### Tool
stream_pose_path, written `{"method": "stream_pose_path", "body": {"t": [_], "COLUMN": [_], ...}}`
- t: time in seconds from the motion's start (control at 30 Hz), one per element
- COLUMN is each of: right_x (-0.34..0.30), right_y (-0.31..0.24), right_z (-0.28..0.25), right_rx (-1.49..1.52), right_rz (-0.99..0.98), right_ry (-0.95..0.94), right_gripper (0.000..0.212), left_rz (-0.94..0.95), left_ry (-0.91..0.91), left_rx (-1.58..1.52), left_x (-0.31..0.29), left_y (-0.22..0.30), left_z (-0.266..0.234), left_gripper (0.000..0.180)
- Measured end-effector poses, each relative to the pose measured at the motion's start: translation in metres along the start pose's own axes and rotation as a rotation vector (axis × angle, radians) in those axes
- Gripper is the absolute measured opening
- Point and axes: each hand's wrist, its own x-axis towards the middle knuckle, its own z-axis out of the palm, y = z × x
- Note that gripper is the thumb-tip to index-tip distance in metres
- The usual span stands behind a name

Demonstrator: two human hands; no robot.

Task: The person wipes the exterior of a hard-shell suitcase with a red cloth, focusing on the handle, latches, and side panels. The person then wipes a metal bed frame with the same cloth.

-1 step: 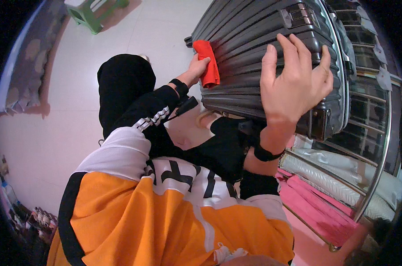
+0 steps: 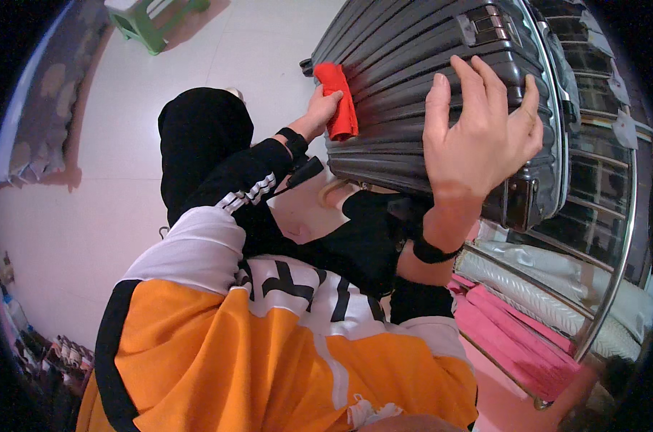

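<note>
A dark grey ribbed suitcase (image 2: 391, 93) stands before me at the upper right, with a metal latch (image 2: 490, 27) on its edge and a metal corner piece (image 2: 521, 201) nearer to me. My left hand (image 2: 322, 111) grips a folded red cloth (image 2: 337, 101) and presses it against the suitcase's ribbed side. My right hand (image 2: 477, 137) rests on the suitcase near its right edge, fingers spread and holding nothing. Its palm side is hidden.
At the right is a metal rack (image 2: 622, 252) with pink cloth (image 2: 517, 335) and white quilted rolls (image 2: 542, 281) on it. A green and white stool (image 2: 150, 29) stands at the far left. Patterned fabric (image 2: 49, 93) hangs along the left side.
The red cloth and my left hand have shifted very slightly away from me along the suitcase. My right hand stays in nearly the same place.
</note>
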Motion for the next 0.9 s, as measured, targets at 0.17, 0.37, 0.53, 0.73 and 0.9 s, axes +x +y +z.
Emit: {"method": "stream_pose_path", "body": {"t": [0.17,0.37,0.53,0.73,0.9], "right_x": [0.003,0.006,0.006,0.011,0.018], "right_y": [-0.003,-0.008,-0.008,-0.016,-0.021], "right_z": [-0.007,-0.015,-0.024,-0.029,-0.032], "right_rx": [0.101,0.137,0.090,0.151,0.269], "right_rz": [-0.062,-0.082,-0.116,-0.102,-0.016], "right_ry": [-0.024,-0.136,-0.204,-0.221,-0.146], "right_gripper": [0.030,0.032,0.035,0.034,0.029], "left_rz": [0.196,0.141,0.164,0.167,0.071], "left_ry": [0.143,0.139,0.201,0.217,0.211], "left_rx": [0.033,0.043,0.028,-0.010,0.012], "left_x": [0.012,0.015,0.022,0.022,0.021], "left_y": [0.011,0.020,0.019,0.015,0.020], "left_z": [0.011,0.003,-0.004,-0.007,-0.016], "left_gripper": [0.054,0.057,0.057,0.052,0.049]}}
